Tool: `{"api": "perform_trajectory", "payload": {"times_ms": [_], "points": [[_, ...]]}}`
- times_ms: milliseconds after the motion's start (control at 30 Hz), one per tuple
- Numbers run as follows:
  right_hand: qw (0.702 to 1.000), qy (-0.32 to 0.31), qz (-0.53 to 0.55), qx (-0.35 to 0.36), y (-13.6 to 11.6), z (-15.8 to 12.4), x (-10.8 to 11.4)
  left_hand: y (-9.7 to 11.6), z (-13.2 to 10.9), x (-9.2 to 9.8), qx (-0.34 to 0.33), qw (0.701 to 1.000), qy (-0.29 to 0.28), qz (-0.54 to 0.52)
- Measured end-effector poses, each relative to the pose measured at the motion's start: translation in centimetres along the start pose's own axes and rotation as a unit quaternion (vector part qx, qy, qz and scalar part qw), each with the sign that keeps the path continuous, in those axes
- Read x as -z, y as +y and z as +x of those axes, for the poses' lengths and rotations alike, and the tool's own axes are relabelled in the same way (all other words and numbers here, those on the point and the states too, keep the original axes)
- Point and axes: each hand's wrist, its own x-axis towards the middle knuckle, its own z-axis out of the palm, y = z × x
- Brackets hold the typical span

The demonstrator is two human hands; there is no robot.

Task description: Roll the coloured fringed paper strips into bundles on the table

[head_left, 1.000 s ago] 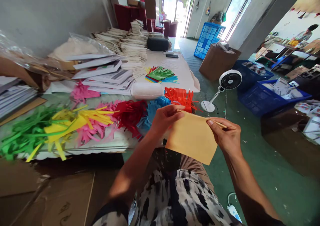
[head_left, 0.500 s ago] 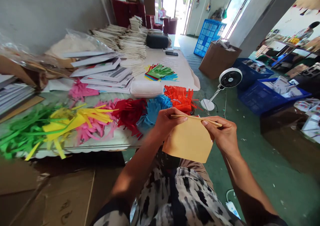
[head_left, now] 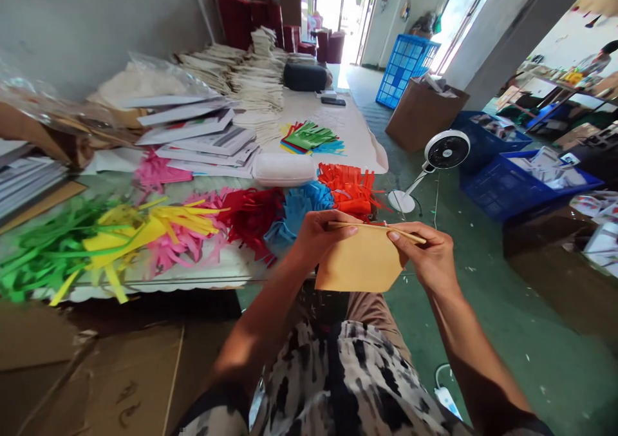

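Note:
A tan-yellow paper sheet (head_left: 360,262) hangs in front of my lap, its top edge looking folded or rolled into a narrow strip. My left hand (head_left: 321,233) pinches the left end of that top edge, thumb lying along it. At the right end, my right hand (head_left: 429,252) grips the same edge between thumb and fingers. The fingertips behind the sheet are hidden. Just beyond my hands, on the table, lie fringed strips in orange-red (head_left: 350,188), blue (head_left: 299,207) and dark red (head_left: 251,217).
Pink, yellow (head_left: 149,230) and green fringe (head_left: 43,249) spreads leftward along the table. Behind it are a white case (head_left: 283,169), stacked printed sheets (head_left: 212,146) and a phone (head_left: 333,101). A white fan (head_left: 447,149) and blue crates (head_left: 506,191) stand right. A person is far right.
The sheet's lower edge sits higher and less of the sheet shows below my hands. Both hands keep their hold, the right one shifted slightly left.

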Motion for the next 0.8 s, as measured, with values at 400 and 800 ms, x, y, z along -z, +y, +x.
{"api": "perform_trajectory", "payload": {"times_ms": [400,800], "points": [[0.996,-0.002,-0.050,0.074,-0.03,-0.51,0.20,-0.53,-0.40,0.06,0.018,0.997,0.046,-0.055],[0.999,-0.028,-0.033,-0.002,-0.12,-0.87,-0.43,-0.22,-0.64,-0.44,-0.041,0.989,0.128,0.066]]}}
